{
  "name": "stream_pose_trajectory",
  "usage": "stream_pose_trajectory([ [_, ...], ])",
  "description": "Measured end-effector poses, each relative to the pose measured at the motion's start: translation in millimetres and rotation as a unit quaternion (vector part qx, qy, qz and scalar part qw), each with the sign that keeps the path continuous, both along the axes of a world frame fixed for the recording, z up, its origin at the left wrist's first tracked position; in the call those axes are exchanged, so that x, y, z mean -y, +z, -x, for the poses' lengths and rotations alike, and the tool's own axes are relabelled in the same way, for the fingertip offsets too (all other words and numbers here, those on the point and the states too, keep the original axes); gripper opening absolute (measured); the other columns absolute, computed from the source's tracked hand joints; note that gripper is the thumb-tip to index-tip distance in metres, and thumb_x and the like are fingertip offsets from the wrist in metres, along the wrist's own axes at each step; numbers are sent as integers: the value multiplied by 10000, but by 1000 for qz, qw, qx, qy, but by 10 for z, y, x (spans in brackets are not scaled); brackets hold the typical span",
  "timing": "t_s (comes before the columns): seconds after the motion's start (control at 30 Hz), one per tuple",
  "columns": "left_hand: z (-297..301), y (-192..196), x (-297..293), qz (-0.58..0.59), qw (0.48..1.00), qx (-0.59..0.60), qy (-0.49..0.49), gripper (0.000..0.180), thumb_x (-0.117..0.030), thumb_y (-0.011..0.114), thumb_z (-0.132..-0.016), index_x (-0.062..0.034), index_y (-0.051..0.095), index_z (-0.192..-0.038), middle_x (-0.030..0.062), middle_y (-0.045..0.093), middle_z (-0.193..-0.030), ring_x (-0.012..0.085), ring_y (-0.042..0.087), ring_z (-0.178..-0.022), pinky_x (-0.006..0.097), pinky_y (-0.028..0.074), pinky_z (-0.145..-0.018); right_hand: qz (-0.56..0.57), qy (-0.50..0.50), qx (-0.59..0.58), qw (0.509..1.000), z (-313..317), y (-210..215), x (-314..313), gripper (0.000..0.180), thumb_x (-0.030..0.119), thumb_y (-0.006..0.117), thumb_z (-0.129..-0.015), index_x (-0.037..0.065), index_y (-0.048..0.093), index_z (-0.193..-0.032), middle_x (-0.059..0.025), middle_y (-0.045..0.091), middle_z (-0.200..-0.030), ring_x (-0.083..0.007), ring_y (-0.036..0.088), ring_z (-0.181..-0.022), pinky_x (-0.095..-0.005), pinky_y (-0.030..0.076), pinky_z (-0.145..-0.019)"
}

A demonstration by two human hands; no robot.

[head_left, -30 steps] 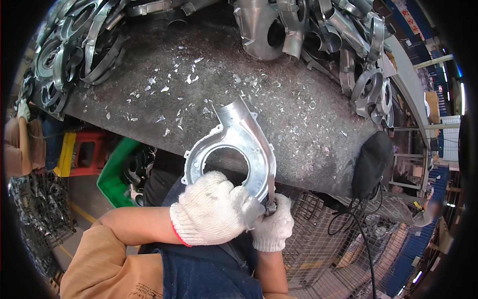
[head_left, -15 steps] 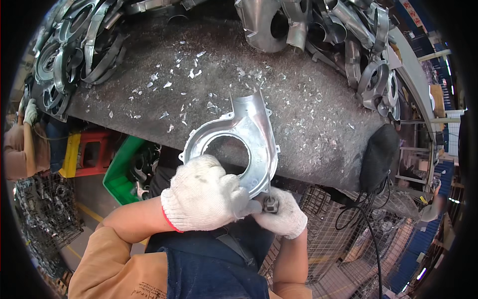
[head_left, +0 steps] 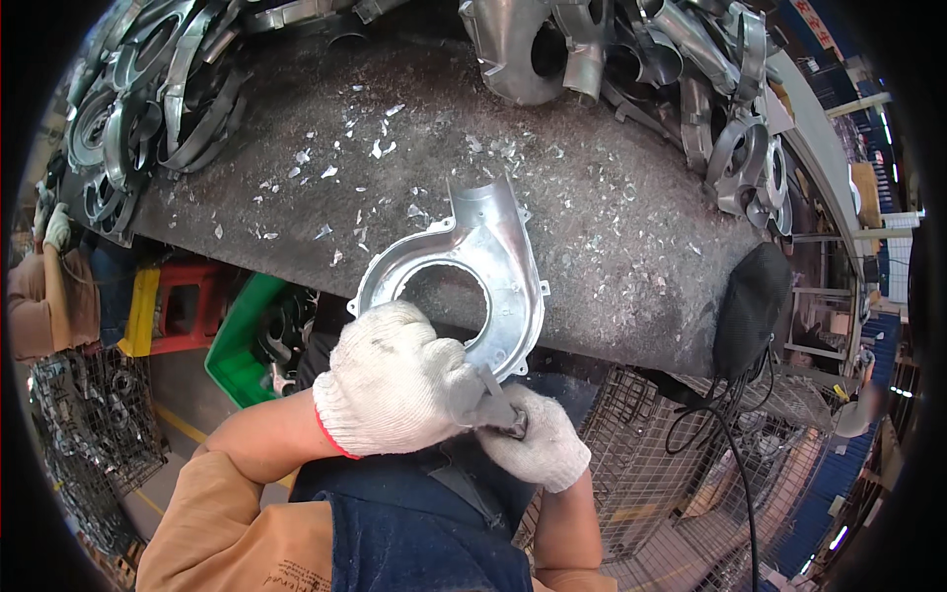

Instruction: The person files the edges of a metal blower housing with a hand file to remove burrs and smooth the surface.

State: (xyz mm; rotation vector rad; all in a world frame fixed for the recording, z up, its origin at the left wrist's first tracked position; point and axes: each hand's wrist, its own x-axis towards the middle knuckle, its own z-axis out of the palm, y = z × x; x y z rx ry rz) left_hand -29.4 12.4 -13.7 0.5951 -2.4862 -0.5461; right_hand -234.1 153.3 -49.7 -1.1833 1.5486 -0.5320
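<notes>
A silvery cast-metal blower housing, ring-shaped with a spout pointing away from me, lies over the near edge of the workbench. My left hand, in a white knit glove with a red cuff, is closed around its lower left rim. Below its lower right rim, my right hand, gloved in white too, is closed on a flat grey metal tool, like a file or scraper. The tool's flat blade slants up beside my left fingers, close to the housing's bottom edge. My fingers hide part of its grip.
Metal chips litter the dark workbench. Similar castings are heaped at the far left and far right. A black mesh-covered object with cables stands at the right edge. A green crate with metal parts is below left; another person's gloved hand shows far left.
The housing has shifted slightly left. My right hand has moved left and down, and the tool has turned from nearly edge-on along the right rim to slanting with its flat side showing.
</notes>
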Motion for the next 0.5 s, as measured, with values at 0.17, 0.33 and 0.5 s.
stream_pose_trajectory([
  [0.17,-63,-3,-23,16,999,30,-4,306,-438,886,-690,-188,721,-748,-6,552,-650,239,571,-555,419,440,-538,46,-94,-137,985,-122,-45,-78,297,257,847,-859,95,724,-1075,-189,785,-925,-423,781,-915,-486,626,-794],
  [0.33,-95,18,-30,-2,1000,29,-9,295,-425,884,-694,-177,754,-786,4,573,-659,252,597,-570,422,453,-546,6,-27,-104,994,-165,38,-42,284,261,842,-870,101,718,-1070,-186,784,-926,-426,779,-879,-486,629,-777],
  [0.5,-44,94,-19,-7,1000,18,2,404,-437,940,-742,-159,680,-608,21,495,-523,269,567,-479,411,439,-505,144,-219,-99,960,-167,-75,-206,213,117,861,-842,65,717,-990,-160,772,-864,-333,805,-790,-393,629,-735],
])
